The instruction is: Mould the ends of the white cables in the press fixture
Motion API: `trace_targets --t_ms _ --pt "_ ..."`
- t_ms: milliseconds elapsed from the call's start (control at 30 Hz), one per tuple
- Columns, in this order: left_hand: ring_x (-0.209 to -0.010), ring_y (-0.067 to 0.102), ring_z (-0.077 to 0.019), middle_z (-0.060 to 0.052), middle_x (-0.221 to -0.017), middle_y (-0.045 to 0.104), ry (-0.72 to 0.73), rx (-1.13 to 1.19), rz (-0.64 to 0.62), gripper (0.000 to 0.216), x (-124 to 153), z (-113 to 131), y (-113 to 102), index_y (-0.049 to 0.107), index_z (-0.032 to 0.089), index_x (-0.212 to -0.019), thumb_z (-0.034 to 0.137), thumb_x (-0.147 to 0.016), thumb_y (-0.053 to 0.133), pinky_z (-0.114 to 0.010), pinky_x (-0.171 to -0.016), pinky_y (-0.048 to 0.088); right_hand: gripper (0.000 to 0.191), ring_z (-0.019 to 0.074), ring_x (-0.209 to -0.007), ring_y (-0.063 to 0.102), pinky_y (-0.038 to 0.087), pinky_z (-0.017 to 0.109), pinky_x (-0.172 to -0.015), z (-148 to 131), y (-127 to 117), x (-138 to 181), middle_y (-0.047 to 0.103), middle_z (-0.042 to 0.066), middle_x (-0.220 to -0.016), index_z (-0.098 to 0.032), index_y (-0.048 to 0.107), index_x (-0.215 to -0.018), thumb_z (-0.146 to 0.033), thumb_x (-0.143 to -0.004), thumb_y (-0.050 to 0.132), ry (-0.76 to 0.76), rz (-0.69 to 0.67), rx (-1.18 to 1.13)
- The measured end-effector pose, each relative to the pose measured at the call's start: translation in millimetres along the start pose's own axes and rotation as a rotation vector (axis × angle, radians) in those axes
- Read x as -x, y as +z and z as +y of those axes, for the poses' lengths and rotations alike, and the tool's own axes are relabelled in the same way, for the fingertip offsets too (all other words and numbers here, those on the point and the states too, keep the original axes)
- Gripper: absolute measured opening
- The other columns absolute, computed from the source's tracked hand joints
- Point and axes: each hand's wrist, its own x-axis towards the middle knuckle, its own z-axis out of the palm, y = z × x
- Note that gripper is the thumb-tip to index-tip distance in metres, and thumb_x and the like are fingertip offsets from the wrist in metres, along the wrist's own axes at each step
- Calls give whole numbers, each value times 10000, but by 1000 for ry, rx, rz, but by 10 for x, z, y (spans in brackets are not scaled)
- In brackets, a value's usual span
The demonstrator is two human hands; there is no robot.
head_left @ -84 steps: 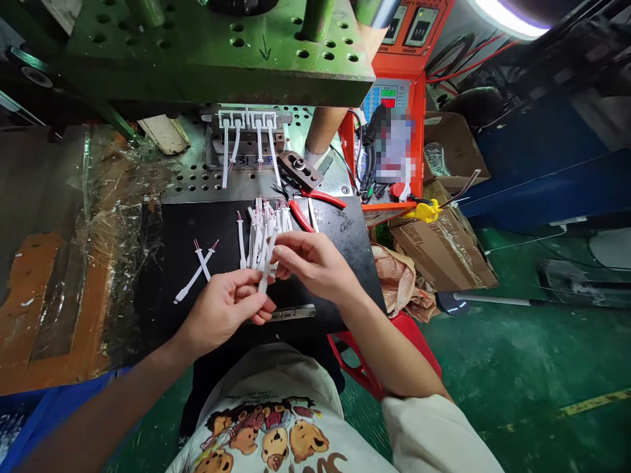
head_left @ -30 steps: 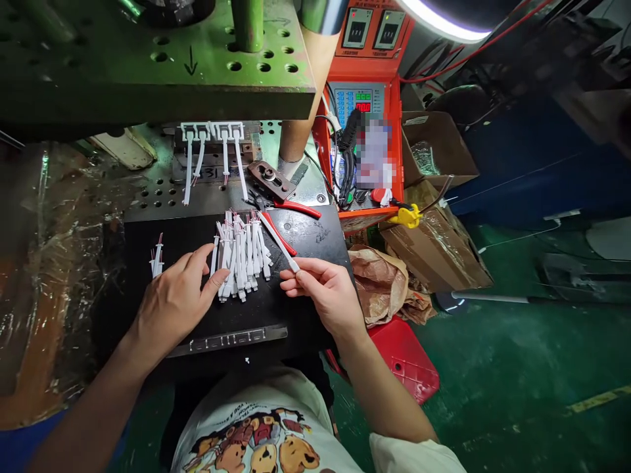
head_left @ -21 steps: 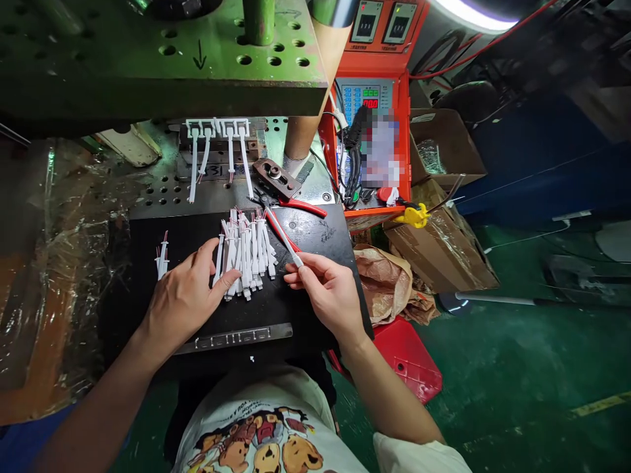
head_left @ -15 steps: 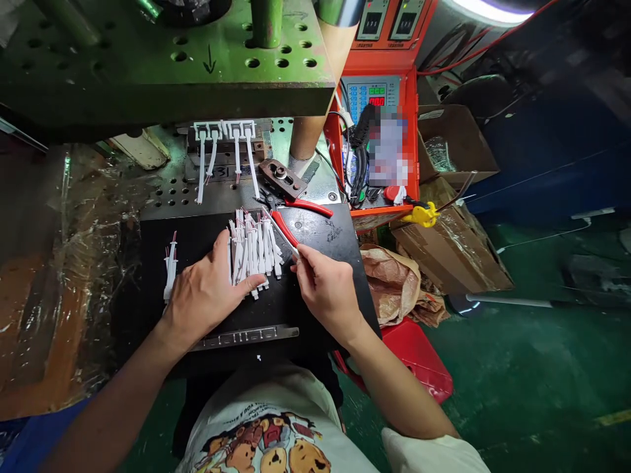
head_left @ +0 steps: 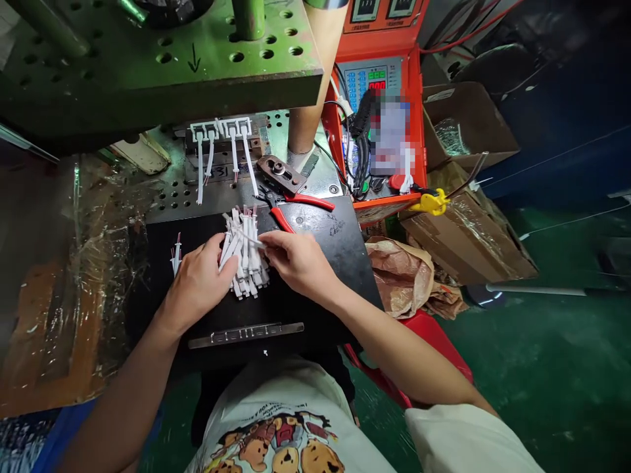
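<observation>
My left hand (head_left: pixel 200 279) is curled around the left side of a bundle of white cables (head_left: pixel 248 266), thumb in front. The bundle lies on the black table (head_left: pixel 315 256), its thin reddish wire ends pointing away from me. Between thumb and fingers, my right hand (head_left: pixel 302 263) pinches the end of a thin white strip (head_left: pixel 252 240), which crosses the top of the bundle. Red-handled cutting pliers (head_left: pixel 282 220) lie just beyond my right hand. A few loose white cables (head_left: pixel 176 256) rest beside my left hand, partly covered by it.
Above stands a green press plate (head_left: pixel 197 75). White moulded pieces (head_left: pixel 221 127) with hanging cables sit under it. A slotted metal block (head_left: pixel 280 174) lies near the pliers. Nearer me is a metal bar (head_left: pixel 246 334). An orange control box (head_left: pixel 420 164) and cardboard boxes (head_left: pixel 473 243) stand right.
My right hand has moved left and slightly up, bringing the white strip across the bundle. The cables are gathered more tightly. The camera view has shifted a little.
</observation>
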Motion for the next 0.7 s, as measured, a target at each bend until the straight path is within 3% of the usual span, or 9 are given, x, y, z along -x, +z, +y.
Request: trace_targets --t_ms 133,300,433,567,700 --pt "-916 684 -274 -99 -989 709 37 -62 -34 440 10 83 -69 603 182 -1148 493 -966 350 -341 -781 482 216 141 -729 681 495 236 -690 -18 79 6 745 17 -849 -196 729 -1017 -135 -873 580 39 -54 -277" --pt "-963 662 -396 -223 -1040 656 -66 -376 0 721 -37 392 -77 613 88 -1119 697 -922 281 -456 -769 506 212 123 -600 662 541 245 -595 31 -86 108 750 45 -864 -158 726 -1016 -228 -860 599 221 167 -599" --pt "-963 650 -435 -298 -1047 634 -128 -432 31 922 -198 631 -25 588 -11 -1151 818 -808 376 -478 -757 517 263 124 -610 654 554 243 -565 55 -275 213 754 59 -872 -138 728 -1018 -311 -830 666 234 342 -647" --pt "-979 659 -426 -290 -1045 655 -122 -453 -82 626 -318 686 -70 598 3 -1145 539 -828 542 -461 -794 520 284 128 -609 655 555 238 -544 60 -333 257 757 67 -861 -119 724 -1026 -298 -811 673 224 421 -639" --pt "-975 659 -441 -278 -1021 675 -82 -420 -134 472 -326 581 -161 618 43 -1112 348 -753 586 -476 -807 513 230 155 -673 687 555 236 -540 59 -284 277 757 56 -854 -139 730 -1004 -258 -836 627 168 360 -577"
